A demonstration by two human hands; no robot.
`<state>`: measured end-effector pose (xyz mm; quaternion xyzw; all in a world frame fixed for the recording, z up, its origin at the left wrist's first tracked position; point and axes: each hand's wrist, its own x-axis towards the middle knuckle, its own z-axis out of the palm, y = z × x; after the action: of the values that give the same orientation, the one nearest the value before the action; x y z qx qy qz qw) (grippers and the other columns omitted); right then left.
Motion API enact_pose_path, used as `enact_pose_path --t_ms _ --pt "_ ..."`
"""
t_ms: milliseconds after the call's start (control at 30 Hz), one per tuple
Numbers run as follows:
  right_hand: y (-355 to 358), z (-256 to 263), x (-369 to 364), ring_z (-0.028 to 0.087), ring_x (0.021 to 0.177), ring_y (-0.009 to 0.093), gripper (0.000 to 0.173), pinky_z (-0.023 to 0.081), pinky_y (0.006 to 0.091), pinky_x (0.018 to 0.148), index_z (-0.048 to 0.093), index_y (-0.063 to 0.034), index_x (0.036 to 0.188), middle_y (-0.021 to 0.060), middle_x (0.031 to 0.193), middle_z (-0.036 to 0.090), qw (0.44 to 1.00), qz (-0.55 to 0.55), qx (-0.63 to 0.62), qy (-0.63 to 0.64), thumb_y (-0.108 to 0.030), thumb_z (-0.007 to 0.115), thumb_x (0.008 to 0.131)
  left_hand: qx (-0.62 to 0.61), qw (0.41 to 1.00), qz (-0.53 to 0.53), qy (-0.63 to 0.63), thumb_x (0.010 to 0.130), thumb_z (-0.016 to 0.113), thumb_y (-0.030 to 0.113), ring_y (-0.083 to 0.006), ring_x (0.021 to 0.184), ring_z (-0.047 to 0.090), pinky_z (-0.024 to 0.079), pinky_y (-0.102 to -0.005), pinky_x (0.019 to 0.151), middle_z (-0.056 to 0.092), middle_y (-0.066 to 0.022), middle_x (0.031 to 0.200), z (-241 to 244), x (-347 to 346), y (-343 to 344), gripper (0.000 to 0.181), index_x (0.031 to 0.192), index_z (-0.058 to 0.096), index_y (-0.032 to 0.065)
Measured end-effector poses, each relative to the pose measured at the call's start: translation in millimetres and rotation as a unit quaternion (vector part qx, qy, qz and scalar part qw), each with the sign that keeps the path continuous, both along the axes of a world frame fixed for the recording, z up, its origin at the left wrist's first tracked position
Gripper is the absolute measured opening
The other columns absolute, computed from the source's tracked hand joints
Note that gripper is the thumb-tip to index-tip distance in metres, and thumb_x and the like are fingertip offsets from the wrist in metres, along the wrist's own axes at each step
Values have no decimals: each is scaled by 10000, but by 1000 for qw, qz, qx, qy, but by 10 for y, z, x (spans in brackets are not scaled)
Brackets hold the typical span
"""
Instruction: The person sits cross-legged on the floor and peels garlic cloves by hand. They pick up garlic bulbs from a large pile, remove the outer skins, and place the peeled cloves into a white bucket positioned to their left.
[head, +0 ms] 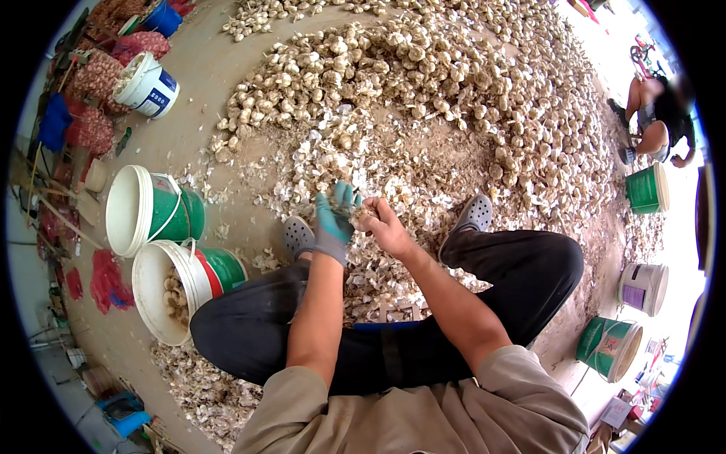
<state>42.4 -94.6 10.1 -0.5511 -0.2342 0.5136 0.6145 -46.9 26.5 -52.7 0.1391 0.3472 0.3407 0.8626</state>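
My left hand (333,221) wears a teal glove with a grey cuff. Its fingers point away from me, and brownish dirt or husk shows on the glove; its grip is not clear. Right against it, the bare fingers of my right hand (388,227) pinch a garlic bulb (363,215), which they partly cover. Both hands meet above a litter of loose garlic skins (385,272) between my feet. Beyond them spreads a large heap of whole garlic bulbs (408,62).
Left of my knee, a white-and-green bucket (198,271) lies tilted with garlic inside. Another green bucket (176,210) is beside it. A white bucket (148,85) and red mesh sacks (93,127) stand farther left. Several buckets (610,347) line the right; a person (661,113) sits beyond.
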Motion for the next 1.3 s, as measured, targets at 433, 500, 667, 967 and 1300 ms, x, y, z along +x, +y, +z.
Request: enact_pose_path --t_ms 433,500,667,967,1300 --pt "216 -327 -147 520 1169 306 418 407 401 962 593 11 1204 178 1293 538 963 -55 -141 -222 -270 565 896 -176 974 22 140 898 616 361 -151 573 491 474 -333 552 505 -9 649 -131 -157 -192 264 745 567 151" --pt "369 -230 -262 595 1020 251 351 436 336 923 632 22 1106 158 1068 654 973 -74 -103 -194 -239 591 874 -46 986 143 74 877 607 210 -134 439 425 402 -258 414 455 1 548 -85 -612 280 172 760 556 94" --pt "327 -272 -69 618 824 180 295 484 322 775 666 17 1026 125 908 683 954 -91 -205 -198 -216 615 852 204 899 367 -122 941 505 473 -239 1105 578 367 -410 1089 581 -121 1187 1259 -1454 1280 535 1239 494 30" --pt "412 -838 -81 659 879 311 342 499 385 807 689 -23 1016 167 899 695 907 48 -300 -292 -298 635 820 -28 980 111 163 978 488 333 -325 1347 347 317 -458 1115 281 -109 1512 117 -598 907 588 1470 280 86" --pt "2017 -1232 708 511 1184 341 421 444 430 986 592 -92 1213 182 1269 541 830 87 -273 -479 -139 608 795 -93 954 55 279 953 549 304 -261 1135 532 424 -395 971 542 -97 1251 -581 55 295 443 1282 510 10"
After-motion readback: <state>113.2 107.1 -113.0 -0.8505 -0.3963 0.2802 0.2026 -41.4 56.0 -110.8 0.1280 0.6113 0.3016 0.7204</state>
